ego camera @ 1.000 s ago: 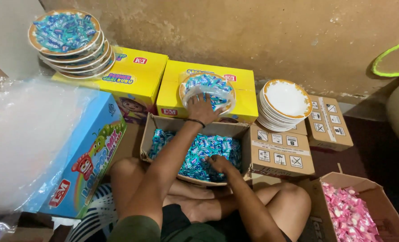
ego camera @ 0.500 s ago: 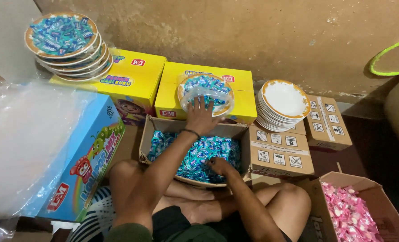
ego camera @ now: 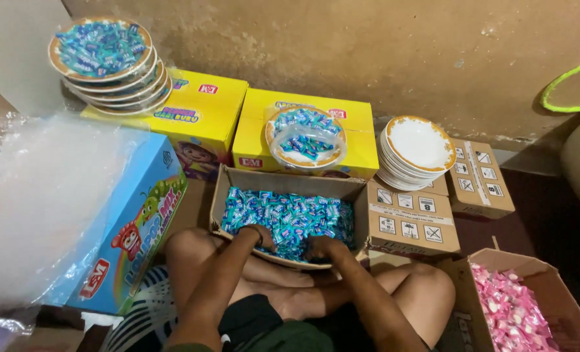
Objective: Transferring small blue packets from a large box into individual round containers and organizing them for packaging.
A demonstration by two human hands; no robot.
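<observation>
An open cardboard box (ego camera: 290,179) full of blue-wrapped candies (ego camera: 290,218) rests between my knees. My left hand (ego camera: 258,237) and my right hand (ego camera: 321,248) both reach into its near edge, fingers curled down among the candies; whether they grip any I cannot tell. Behind the box, a plastic-wrapped plate of blue candies (ego camera: 305,135) sits on a yellow carton (ego camera: 355,124).
A stack of candy-filled plates (ego camera: 104,55) stands on another yellow carton (ego camera: 205,111) at the back left. Empty white plates (ego camera: 419,148) are stacked on brown boxes (ego camera: 413,225). A blue carton (ego camera: 130,238) with clear plastic lies left; a box of pink candies (ego camera: 514,313) right.
My left hand has left the wrapped plate on the yellow carton and come back down into the candy box beside my right hand.
</observation>
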